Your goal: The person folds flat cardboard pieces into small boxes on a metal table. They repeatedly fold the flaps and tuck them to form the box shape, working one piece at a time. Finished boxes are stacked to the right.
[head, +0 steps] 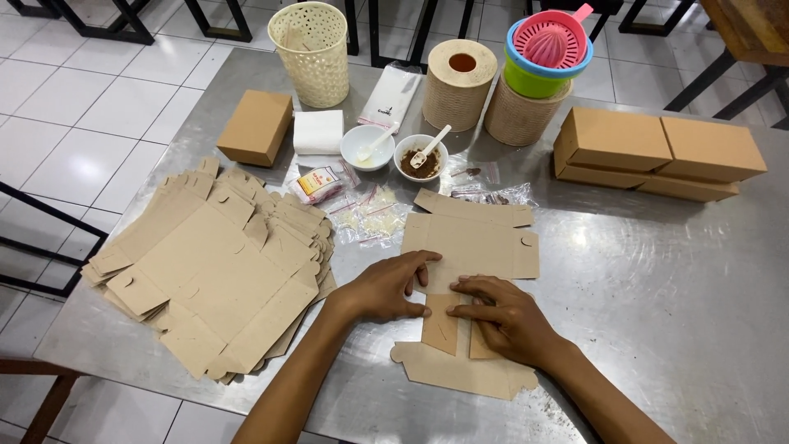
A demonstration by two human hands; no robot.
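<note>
1. I see my left hand [385, 289] flat on the box blank [470, 247]. Its grip is loose and closes on nothing, with the fingers spread and pressing down on the card.
2. My right hand [507, 316] lies just beside it. Its fingertips [457, 312] press a folded flap at the blank's middle, and this grip too pins rather than grasps.
3. The blank lies on the steel tabletop [674, 279], straight ahead of me. Its far part is unfolded and its near edge pokes out below my wrists.
4. To the left is a fanned stack of blanks [209, 275], well apart from my left hand.
5. Between the stack and the blank lie small clear sachets [371, 215] and a red-and-white packet [316, 184].
6. Behind those stand a white bowl [366, 147] and a bowl of brown powder [420, 158], each with a white spoon in it.
7. Farther back are a napkin pile [318, 131], a single made-up box [256, 126], a cream basket [311, 53] and two woven rolls [459, 85].
8. The right-hand roll carries stacked plastic bowls with a pink juicer [549, 41] on top.
9. At far right, finished boxes [664, 153] sit stacked together.
</note>
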